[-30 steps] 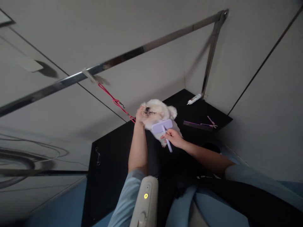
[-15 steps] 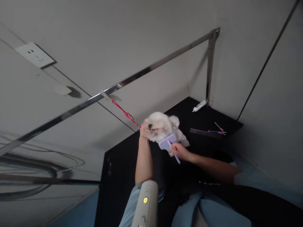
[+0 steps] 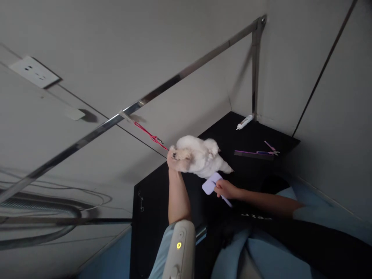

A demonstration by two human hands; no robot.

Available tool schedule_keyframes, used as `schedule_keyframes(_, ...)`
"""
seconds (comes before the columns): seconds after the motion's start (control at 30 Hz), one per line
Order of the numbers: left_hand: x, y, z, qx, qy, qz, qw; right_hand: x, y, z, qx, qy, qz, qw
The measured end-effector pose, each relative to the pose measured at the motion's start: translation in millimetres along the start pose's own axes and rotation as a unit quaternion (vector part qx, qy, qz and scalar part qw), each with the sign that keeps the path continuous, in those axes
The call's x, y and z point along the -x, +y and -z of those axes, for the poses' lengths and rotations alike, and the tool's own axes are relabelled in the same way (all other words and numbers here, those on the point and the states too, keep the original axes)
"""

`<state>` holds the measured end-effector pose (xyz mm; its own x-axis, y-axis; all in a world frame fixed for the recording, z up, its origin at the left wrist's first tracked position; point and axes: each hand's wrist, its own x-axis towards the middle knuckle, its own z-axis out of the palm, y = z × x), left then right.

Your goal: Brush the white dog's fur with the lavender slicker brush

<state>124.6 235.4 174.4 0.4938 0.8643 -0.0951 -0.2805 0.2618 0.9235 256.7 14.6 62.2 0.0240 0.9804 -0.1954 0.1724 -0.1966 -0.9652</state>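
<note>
A small fluffy white dog (image 3: 199, 155) is on the black grooming table (image 3: 162, 201), its muzzle toward the left. Around its head and chin my left hand (image 3: 174, 164) is closed; part of the fingers is hidden by the fur. My right hand (image 3: 226, 189) grips the handle of a lavender slicker brush (image 3: 211, 183). The brush head is just below the dog's body, close to the fur; I cannot tell if it touches. A red leash loop (image 3: 151, 135) runs from the metal bar down to the dog near my left hand.
A metal grooming bar (image 3: 174, 79) spans above the table along the wall. Toward the right on the table lie a white tube (image 3: 244, 122), a dark comb-like strip (image 3: 252, 155) and pink-handled clippers (image 3: 271, 148). Scissors (image 3: 141, 201) lie near the left edge.
The brush has come away from the dog's chest, down and slightly right. The dog's head has turned and shifted left with my left hand. The view has moved a little.
</note>
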Motion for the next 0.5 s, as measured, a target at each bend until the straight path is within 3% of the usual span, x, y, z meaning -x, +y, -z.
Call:
schedule_keyframes(0.1, -1, 0, -0.5, 0.02, -0.024, 0.046, 0.998, -4, -37, 10, 0.009, 0.004, 0.123, 0.992)
schedule_keyframes(0.2, -3, -2, 3.4, 0.034, -0.029, 0.037, 0.998, -23, -66, 33, 0.068, 0.093, 0.202, 0.973)
schedule_keyframes(0.3, -5, -4, 14.3, 0.048, -0.04, 0.074, 0.995, -22, -36, 39, 0.131, 0.117, 0.118, 0.977)
schedule_keyframes(0.4, -3, -6, 22.8, 0.069, -0.062, 0.114, 0.989, 1, 8, 29, 0.144, 0.069, -0.021, 0.987)
schedule_keyframes(0.43, -1, -7, 23.4, 0.077, -0.065, 0.102, 0.99, 8, 13, 25, 0.133, 0.042, -0.04, 0.989)
schedule_keyframes(0.5, 2, -9, 21.3, 0.074, -0.073, 0.065, 0.992, 12, 2, 23, 0.109, 0.005, -0.012, 0.994)
